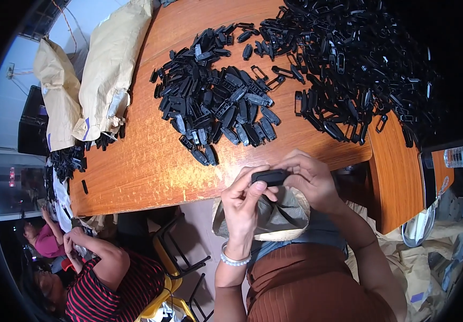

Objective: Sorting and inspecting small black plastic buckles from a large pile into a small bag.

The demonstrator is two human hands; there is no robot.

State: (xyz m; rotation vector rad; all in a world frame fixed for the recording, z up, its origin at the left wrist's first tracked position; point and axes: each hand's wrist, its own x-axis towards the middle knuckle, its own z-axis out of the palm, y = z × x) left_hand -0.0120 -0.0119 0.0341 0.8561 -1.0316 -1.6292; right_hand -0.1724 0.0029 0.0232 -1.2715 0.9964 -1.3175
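Between my hands, above the table's front edge, is a small black plastic casing (269,177), long and rounded. My left hand (243,196) pinches its left end between thumb and fingers. The fingers of my right hand (310,181) close around its right end, hiding part of it. Directly below, an open sack (263,235) with a grey lining rests on my lap. Beyond my hands, a pile of similar black plastic pieces (218,99) covers the middle of the wooden table (135,166).
A larger heap of black plastic frames and pieces (349,64) spreads over the far right. Two paper sacks (108,70) lie at the left, black parts near their mouths. A person in a striped shirt (116,284) sits at left, another in pink (49,244) beyond. Crumpled paper sacks (419,268) lie at right.
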